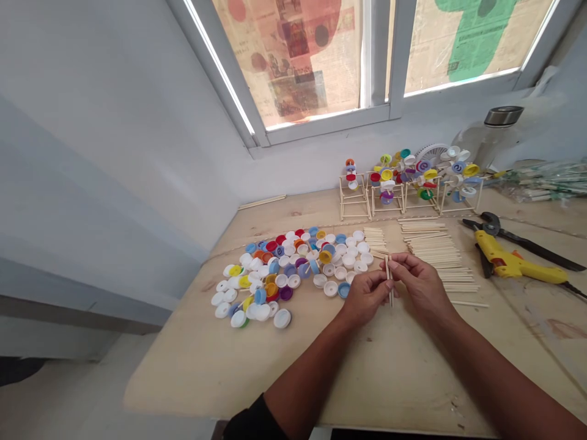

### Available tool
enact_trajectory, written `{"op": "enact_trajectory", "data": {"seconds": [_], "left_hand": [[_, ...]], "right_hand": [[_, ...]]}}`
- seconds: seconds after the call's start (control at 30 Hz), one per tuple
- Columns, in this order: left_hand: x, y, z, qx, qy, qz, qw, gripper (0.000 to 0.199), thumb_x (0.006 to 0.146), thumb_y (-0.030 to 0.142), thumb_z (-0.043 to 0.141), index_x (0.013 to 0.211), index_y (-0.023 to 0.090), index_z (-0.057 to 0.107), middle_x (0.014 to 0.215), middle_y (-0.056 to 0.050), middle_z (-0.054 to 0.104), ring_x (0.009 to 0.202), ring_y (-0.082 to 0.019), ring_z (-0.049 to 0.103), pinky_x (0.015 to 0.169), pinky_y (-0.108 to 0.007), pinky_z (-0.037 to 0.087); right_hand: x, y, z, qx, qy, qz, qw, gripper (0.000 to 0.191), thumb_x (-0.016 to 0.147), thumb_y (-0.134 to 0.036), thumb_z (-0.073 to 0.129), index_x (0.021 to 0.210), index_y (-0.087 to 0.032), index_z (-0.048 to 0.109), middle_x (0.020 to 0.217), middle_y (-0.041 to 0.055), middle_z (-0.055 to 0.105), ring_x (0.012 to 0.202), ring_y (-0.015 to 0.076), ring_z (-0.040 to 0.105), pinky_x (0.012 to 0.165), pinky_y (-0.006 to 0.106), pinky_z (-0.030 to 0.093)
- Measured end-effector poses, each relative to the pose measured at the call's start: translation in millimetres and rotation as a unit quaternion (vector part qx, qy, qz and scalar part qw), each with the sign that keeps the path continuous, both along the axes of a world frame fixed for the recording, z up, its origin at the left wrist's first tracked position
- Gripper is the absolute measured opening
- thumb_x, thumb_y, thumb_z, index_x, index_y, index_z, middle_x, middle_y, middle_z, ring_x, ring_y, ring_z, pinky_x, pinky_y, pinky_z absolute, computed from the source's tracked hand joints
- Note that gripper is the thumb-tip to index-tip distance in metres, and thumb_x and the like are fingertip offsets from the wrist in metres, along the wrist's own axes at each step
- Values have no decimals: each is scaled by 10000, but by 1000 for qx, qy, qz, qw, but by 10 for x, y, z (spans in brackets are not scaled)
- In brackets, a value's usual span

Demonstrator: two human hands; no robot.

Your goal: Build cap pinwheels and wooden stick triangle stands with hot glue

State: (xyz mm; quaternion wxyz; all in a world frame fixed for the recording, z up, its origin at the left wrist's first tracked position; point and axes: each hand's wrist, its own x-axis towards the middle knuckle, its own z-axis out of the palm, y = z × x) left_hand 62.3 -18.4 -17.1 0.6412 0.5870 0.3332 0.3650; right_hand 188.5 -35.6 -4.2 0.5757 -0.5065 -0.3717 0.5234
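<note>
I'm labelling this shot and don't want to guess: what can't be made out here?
- Head view: exact number of held sticks, partly covered by left hand and right hand.
- Head view: far end of the cord on the glue gun, cut off by the right edge.
- Head view: lower part of the white fan, hidden behind cap wheels.
- Head view: wording on the window papers, too small and blurred.

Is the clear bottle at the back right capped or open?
Capped: a metal lid sits on top of the clear bottle.
</note>
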Motion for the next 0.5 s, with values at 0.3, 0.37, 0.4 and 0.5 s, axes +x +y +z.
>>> {"op": "enact_trajectory", "data": {"seconds": [0.3,0.37,0.4,0.5], "left_hand": [[0,18,-20,-6,-12,-3,1000,358,748,487,603,666,139,624,578,-5,554,506,-92,457,529,-223,379],[2,16,-24,-5,-8,0,1000,366,750,492,599,657,140,625,561,-1,542,498,-91,453,523,-222,373],[3,15,-22,-6,-7,1,1000,371,750,497,598,654,140,626,563,-3,545,498,-91,453,522,-223,372],[0,12,-10,-6,-11,1,1000,382,745,511,598,656,141,631,591,-13,572,500,-92,457,522,-224,374]], "right_hand": [[13,12,-48,7,-13,44,999,318,664,-479,715,718,-178,631,502,-33,521,528,118,503,487,232,398],[13,17,-59,4,-8,47,999,333,661,-488,715,709,-177,607,513,-36,521,491,106,475,467,234,386],[14,19,-64,3,-8,47,999,340,659,-492,715,704,-176,598,523,-33,527,486,104,472,464,235,386],[21,22,-81,1,-9,48,999,344,662,-497,714,708,-176,599,532,-29,535,487,104,477,466,234,391]]}}
